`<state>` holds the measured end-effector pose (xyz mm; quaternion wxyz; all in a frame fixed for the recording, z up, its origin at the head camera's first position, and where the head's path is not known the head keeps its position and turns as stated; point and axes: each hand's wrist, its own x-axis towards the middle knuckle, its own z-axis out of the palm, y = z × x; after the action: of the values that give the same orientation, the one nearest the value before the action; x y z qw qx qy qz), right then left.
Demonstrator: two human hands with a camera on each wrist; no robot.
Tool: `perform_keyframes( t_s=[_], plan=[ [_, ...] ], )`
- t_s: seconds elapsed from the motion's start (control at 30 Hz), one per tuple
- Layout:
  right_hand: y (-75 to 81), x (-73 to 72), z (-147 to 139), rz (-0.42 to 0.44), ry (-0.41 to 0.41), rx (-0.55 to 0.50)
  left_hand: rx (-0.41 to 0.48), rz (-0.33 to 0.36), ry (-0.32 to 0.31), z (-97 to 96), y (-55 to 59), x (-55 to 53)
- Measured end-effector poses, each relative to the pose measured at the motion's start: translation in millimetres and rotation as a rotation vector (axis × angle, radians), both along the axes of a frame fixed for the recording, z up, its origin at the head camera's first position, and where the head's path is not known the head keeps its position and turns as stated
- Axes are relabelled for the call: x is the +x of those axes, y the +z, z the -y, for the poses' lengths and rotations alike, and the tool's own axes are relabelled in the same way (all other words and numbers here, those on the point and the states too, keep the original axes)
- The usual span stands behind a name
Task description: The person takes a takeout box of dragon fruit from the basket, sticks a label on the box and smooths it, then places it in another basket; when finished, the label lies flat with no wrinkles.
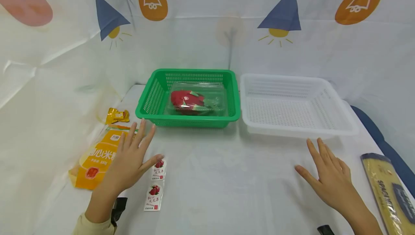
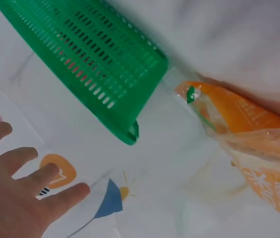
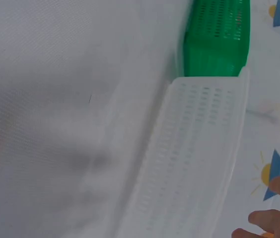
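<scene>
My left hand (image 1: 128, 163) is spread with straight fingers over the left side of the table, between an orange snack bag (image 1: 100, 159) and a strip of dragon fruit stickers (image 1: 156, 195). It holds nothing. On the other side my right hand (image 1: 330, 177) hovers with fingers extended, in front of the white basket (image 1: 298, 132), also holding nothing. A green basket (image 1: 188, 121) stands at the back centre. Inside it lies a clear plastic box (image 1: 215, 100) with a red dragon fruit (image 1: 186, 100) in it. In the left wrist view the fruit shows only through the green basket's slots.
A small gold-wrapped snack (image 1: 117, 116) lies behind the orange bag. At the right edge rests a yellow spaghetti pack (image 1: 387, 191), with a dark blue chair back (image 1: 382, 141) beyond the table. A printed white curtain (image 1: 197, 30) hangs close behind the baskets.
</scene>
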<state>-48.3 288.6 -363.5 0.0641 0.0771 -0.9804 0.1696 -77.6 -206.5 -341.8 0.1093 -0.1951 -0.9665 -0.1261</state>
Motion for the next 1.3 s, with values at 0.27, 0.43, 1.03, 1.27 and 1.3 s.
perform_keyframes(
  t_s=[0.27,0.43,1.03,1.27,1.3],
  plan=[
    [4.5,-6.5,1.9,0.026,0.022,-0.031,0.240,0.153,-0.016,17.4,10.9,-23.3],
    [8.1,-11.2,3.5,0.057,0.021,-0.072,0.395,0.270,-0.010,28.2,18.5,-45.1],
    [25.8,-34.1,13.5,0.053,0.090,-0.052,0.301,0.375,0.107,45.3,10.6,-126.8],
    [33.1,-45.6,19.6,0.048,0.136,-0.053,0.266,0.379,0.139,41.8,4.0,-142.3],
    [34.3,-47.9,21.0,0.052,0.142,-0.057,0.260,0.379,0.147,41.6,3.8,-143.8]
  ],
)
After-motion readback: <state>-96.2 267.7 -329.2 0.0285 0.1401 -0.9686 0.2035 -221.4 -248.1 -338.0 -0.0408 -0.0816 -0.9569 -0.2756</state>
